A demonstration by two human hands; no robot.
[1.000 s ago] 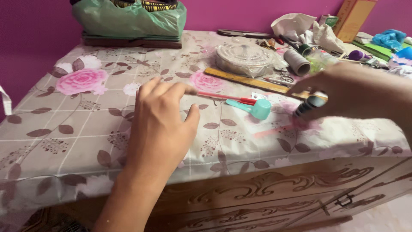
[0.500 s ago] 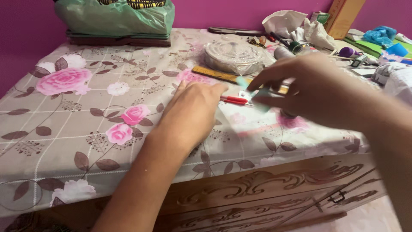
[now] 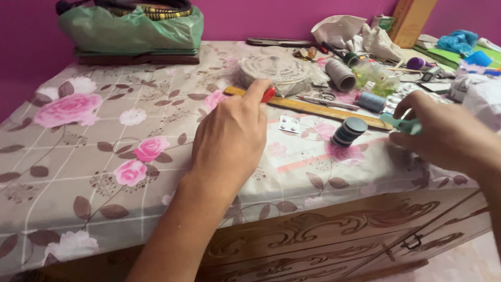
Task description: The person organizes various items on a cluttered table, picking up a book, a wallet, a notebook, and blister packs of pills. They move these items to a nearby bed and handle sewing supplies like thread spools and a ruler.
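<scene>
So my left hand (image 3: 229, 141) sits palm-down on the flowered tablecloth (image 3: 94, 156), fingers curled around a red-handled tool (image 3: 268, 94). Only the red tip pokes out past my fingertips, so I honestly can't tell what kind of tool it is. It lies right against the near end of the wooden ruler (image 3: 323, 109), which runs off to the right. My guess is the hand is flat like that to steady the tool on the cloth.

My right hand (image 3: 443, 136) is over at the right edge, pinching a small teal plastic piece (image 3: 402, 123) between thumb and fingers. Most of it is buried in my grip, so its shape is hard to read.

Between the hands stands a stack of dark round discs (image 3: 349, 131), with a little blister pack (image 3: 288, 124) just left of it. Farther back there's a round clear lidded container (image 3: 276, 70), grey thread spools (image 3: 340, 75) and small scissors (image 3: 323, 97). The far right clutter is cut off by the frame, and the green bag (image 3: 130, 28) at the far left hides whatever it's holding.
</scene>
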